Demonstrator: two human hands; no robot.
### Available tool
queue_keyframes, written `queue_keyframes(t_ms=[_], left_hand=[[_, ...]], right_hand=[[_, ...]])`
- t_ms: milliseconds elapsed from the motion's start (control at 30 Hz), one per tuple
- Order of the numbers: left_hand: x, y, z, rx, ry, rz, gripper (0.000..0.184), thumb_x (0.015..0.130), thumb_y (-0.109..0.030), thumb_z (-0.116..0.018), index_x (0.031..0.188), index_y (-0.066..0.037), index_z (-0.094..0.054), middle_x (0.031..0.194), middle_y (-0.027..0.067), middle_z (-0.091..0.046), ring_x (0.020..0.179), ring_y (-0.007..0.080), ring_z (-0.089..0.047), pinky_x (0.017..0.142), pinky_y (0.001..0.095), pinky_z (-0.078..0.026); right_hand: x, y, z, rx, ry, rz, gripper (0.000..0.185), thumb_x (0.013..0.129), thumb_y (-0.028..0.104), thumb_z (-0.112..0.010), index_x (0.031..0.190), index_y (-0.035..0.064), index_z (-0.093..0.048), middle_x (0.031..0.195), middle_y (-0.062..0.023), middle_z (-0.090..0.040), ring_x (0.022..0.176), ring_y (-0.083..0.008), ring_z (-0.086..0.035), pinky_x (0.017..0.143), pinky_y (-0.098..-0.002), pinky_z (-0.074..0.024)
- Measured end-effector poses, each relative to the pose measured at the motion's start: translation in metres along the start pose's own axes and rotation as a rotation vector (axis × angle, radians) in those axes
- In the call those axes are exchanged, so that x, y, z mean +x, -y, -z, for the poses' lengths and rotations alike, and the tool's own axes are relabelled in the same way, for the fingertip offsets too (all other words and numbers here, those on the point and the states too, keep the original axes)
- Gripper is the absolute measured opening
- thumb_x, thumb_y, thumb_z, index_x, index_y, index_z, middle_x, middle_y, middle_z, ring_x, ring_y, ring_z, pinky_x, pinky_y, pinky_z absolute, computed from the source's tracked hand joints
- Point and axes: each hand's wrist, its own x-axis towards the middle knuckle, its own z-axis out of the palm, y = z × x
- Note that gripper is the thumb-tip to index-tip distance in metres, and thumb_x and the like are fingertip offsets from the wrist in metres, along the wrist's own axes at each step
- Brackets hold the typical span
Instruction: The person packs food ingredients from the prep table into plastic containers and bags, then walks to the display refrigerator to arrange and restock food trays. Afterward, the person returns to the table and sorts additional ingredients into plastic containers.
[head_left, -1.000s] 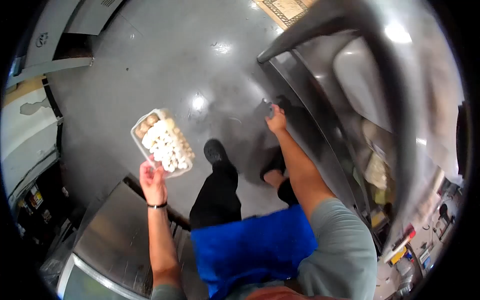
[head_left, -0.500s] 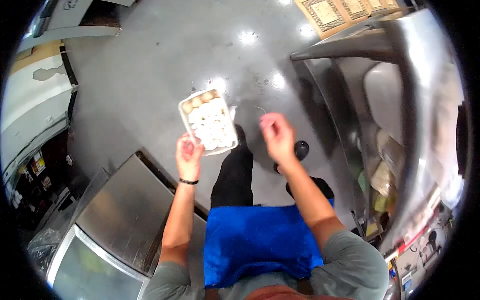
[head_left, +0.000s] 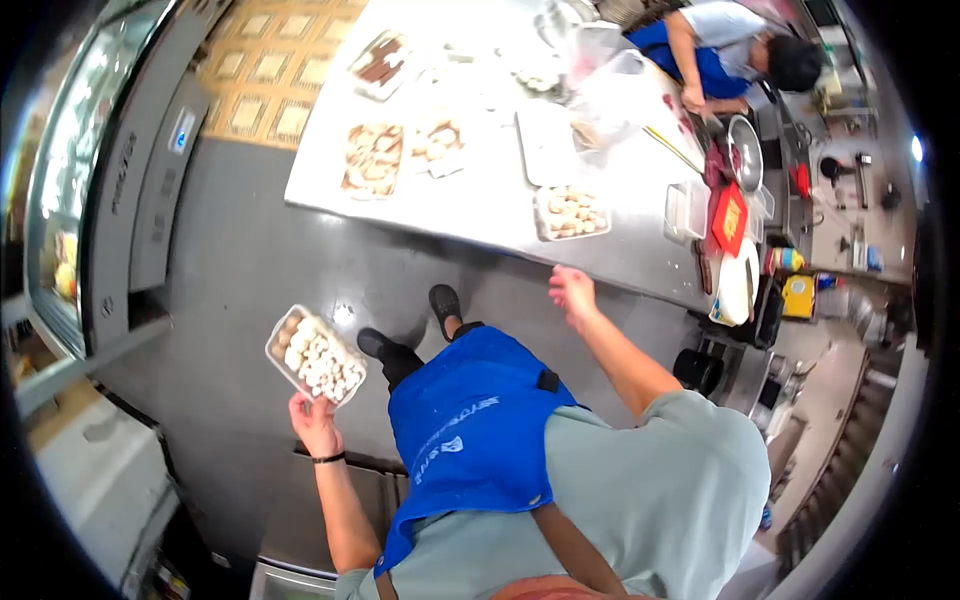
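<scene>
My left hand [head_left: 317, 424] grips the near end of a shallow plastic tray [head_left: 274, 352], held out over the floor. Small pale round pieces [head_left: 318, 358], with a few browner ones at the far left end, fill it; they look like mushrooms, but I cannot be sure. My right hand [head_left: 573, 295] is held out near the front edge of the white worktable [head_left: 480, 225], fingers partly spread and nothing in them. Just past it on the table stands a similar tray of pale round pieces [head_left: 574, 212].
Trays of brown-and-white sliced food [head_left: 372, 160] and dark strips [head_left: 381, 62] stand on the table. Across it, a co-worker in a blue apron [head_left: 712, 68] works beside a metal bowl [head_left: 745, 153]. A glass-fronted cabinet [head_left: 85, 190] is on the left.
My body has turned to the right, bringing the worktable and co-worker into view. The tray stays in my left hand. My right hand has come near the table edge.
</scene>
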Motion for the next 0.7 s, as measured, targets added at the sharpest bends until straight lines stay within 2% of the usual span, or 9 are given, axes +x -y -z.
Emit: queue_keyframes(t_ms=[67, 233, 300, 367, 433, 500, 567, 633, 700], left_hand=[[-0.013, -0.007, -0.007, -0.005, -0.021, -0.035, 0.026, 0.082, 0.004, -0.056, 0.105, -0.003, -0.047, 0.109, 0.0096, -0.057, 0.089, 0.0168, -0.058, 0.074, 0.0296, -0.051], [0.01, -0.016, 0.02, -0.045, -0.113, -0.035, 0.024, 0.082, 0.001, -0.059, 0.103, -0.007, -0.049, 0.098, 0.0068, -0.059, 0.085, 0.0172, -0.059, 0.067, 0.0294, -0.05], [0.015, -0.017, 0.024, -0.041, -0.176, -0.057, 0.022, 0.081, -0.001, -0.062, 0.099, -0.007, -0.051, 0.093, 0.0058, -0.059, 0.08, 0.0175, -0.059, 0.064, 0.0306, -0.049], [0.024, -0.006, 0.035, -0.081, -0.192, -0.07, 0.021, 0.08, 0.0, -0.061, 0.097, -0.009, -0.051, 0.093, 0.0042, -0.06, 0.082, 0.0182, -0.06, 0.065, 0.0323, -0.051], [0.026, -0.006, 0.035, -0.168, -0.251, -0.079, 0.029, 0.075, 0.007, -0.06, 0.099, -0.007, -0.05, 0.097, 0.0068, -0.057, 0.081, 0.0177, -0.059, 0.065, 0.0314, -0.052], [0.034, -0.007, 0.053, -0.152, -0.297, -0.069, 0.029, 0.074, 0.007, -0.061, 0.098, -0.006, -0.049, 0.097, 0.0065, -0.056, 0.08, 0.0167, -0.059, 0.065, 0.0307, -0.052], [0.034, -0.025, 0.054, -0.206, -0.36, -0.08, 0.03, 0.074, 0.007, -0.061, 0.098, -0.006, -0.048, 0.096, 0.0066, -0.056, 0.079, 0.0157, -0.059, 0.063, 0.0292, -0.051], [0.034, -0.045, 0.061, -0.235, -0.394, -0.074, 0.03, 0.074, 0.007, -0.06, 0.098, -0.006, -0.047, 0.095, 0.0069, -0.057, 0.076, 0.0155, -0.059, 0.061, 0.0283, -0.051], [0.062, -0.047, 0.085, -0.207, -0.436, -0.008, 0.029, 0.074, 0.007, -0.059, 0.097, -0.006, -0.047, 0.089, 0.008, -0.059, 0.068, 0.0146, -0.058, 0.056, 0.0267, -0.049]], right_hand=[[0.036, 0.011, 0.019, 0.331, -0.032, -0.065, 0.032, 0.088, 0.028, -0.058, 0.11, 0.0043, -0.053, 0.098, -0.01, -0.059, 0.067, -0.0158, -0.057, 0.05, -0.0291, -0.0478], [0.108, 0.002, -0.008, 0.656, 0.018, -0.057, 0.039, 0.087, 0.019, -0.058, 0.117, -0.0018, -0.044, 0.11, -0.0171, -0.054, 0.081, -0.0344, -0.06, 0.068, -0.0418, -0.0575], [0.115, 0.001, -0.01, 0.726, 0.168, 0.064, 0.033, 0.089, 0.007, -0.05, 0.121, -0.0007, -0.044, 0.117, -0.0162, -0.054, 0.096, -0.0317, -0.061, 0.071, -0.0454, -0.057], [0.107, 0.004, 0.001, 0.563, 0.124, 0.191, 0.038, 0.091, 0.009, -0.051, 0.128, 0.0019, -0.044, 0.124, -0.0148, -0.054, 0.112, -0.028, -0.056, 0.086, -0.0455, -0.053], [0.125, -0.01, 0.036, 0.523, 0.136, 0.246, 0.039, 0.089, 0.017, -0.058, 0.126, 0.005, -0.048, 0.119, -0.0117, -0.058, 0.105, -0.0257, -0.059, 0.083, -0.0415, -0.0526], [0.117, -0.014, 0.068, 0.459, -0.106, 0.138, 0.034, 0.086, 0.026, -0.063, 0.114, 0.0072, -0.059, 0.106, -0.0107, -0.064, 0.095, -0.0235, -0.063, 0.075, -0.035, -0.0543], [0.119, -0.01, 0.126, 0.346, -0.171, 0.14, 0.028, 0.088, 0.023, -0.059, 0.105, 0.0007, -0.061, 0.091, -0.0115, -0.065, 0.072, -0.022, -0.064, 0.053, -0.0296, -0.0538], [0.083, 0.028, 0.166, 0.153, -0.294, 0.211, 0.028, 0.088, 0.02, -0.057, 0.1, -0.0042, -0.061, 0.085, -0.0127, -0.065, 0.064, -0.0206, -0.064, 0.048, -0.0276, -0.0526], [0.034, 0.095, 0.145, 0.065, -0.376, 0.283, 0.027, 0.088, 0.019, -0.057, 0.098, -0.0055, -0.06, 0.085, -0.0134, -0.065, 0.063, -0.0203, -0.064, 0.046, -0.0272, -0.0519]])
